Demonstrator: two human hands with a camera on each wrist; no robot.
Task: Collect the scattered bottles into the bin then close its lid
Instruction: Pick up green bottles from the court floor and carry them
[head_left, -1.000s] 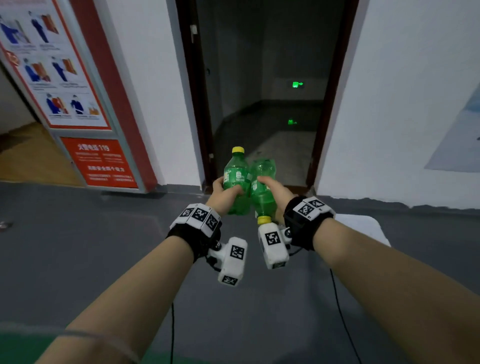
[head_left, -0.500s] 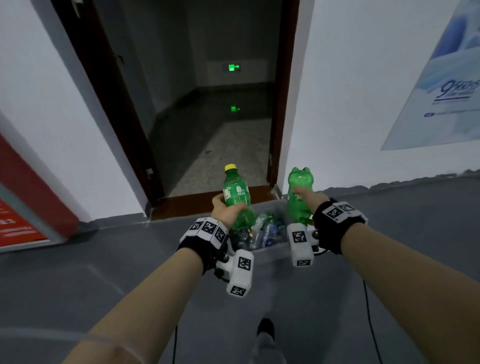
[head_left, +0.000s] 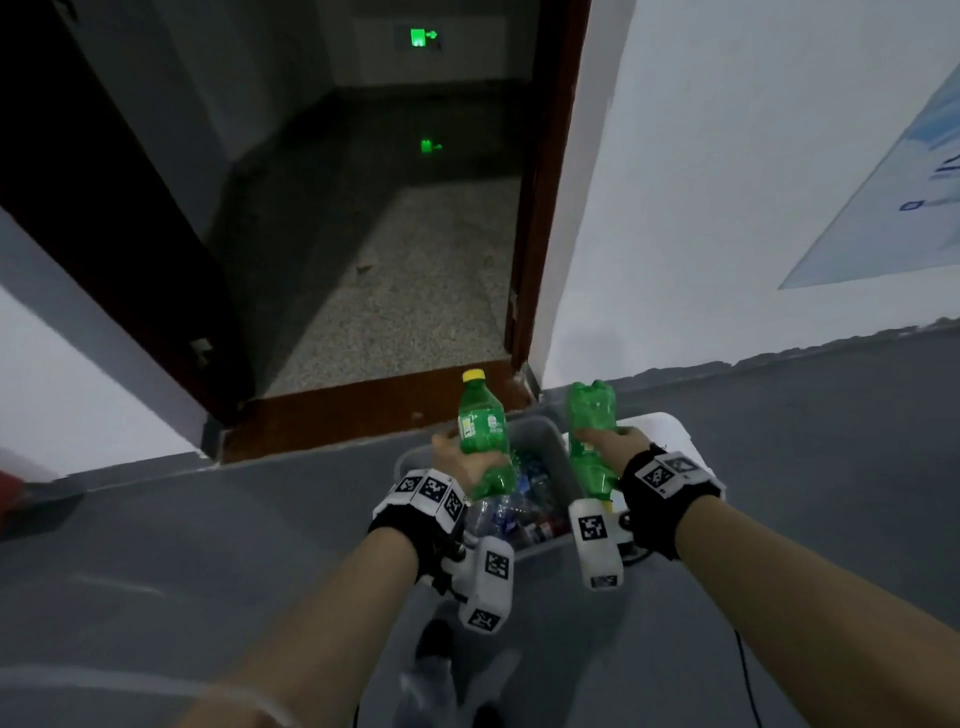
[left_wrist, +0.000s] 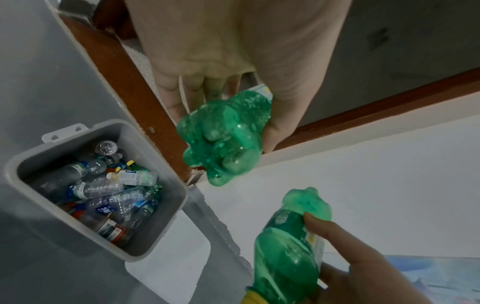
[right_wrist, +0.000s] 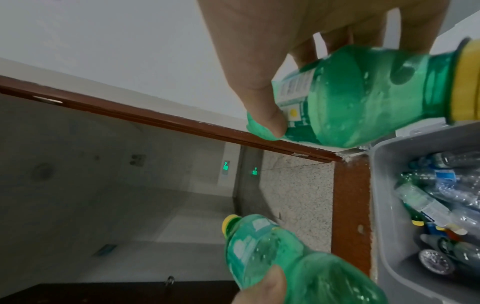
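Note:
My left hand (head_left: 460, 460) grips a green bottle (head_left: 480, 436) upright, yellow cap on top; its bumpy base faces the left wrist view (left_wrist: 223, 139). My right hand (head_left: 618, 449) grips a second green bottle (head_left: 589, 436) upside down, base up and cap down (right_wrist: 363, 98). Both bottles hang above the open grey bin (head_left: 550, 431) on the floor, one on each side of the opening. Several clear and coloured bottles lie inside the bin (left_wrist: 64, 149). Its white lid (head_left: 670, 431) lies flat just right of the bin, also in the left wrist view (left_wrist: 166, 277).
The bin stands at the corner of an open doorway with a brown threshold (head_left: 363, 410) and a dark corridor behind it. A white wall with a poster (head_left: 893, 197) runs to the right. My shoe (head_left: 436, 639) and a black cable (head_left: 748, 675) are on the grey floor.
I have stepped closer and the view has swung right, so the bin now sits under my hands. The two bottles, held together a second ago, are now apart.

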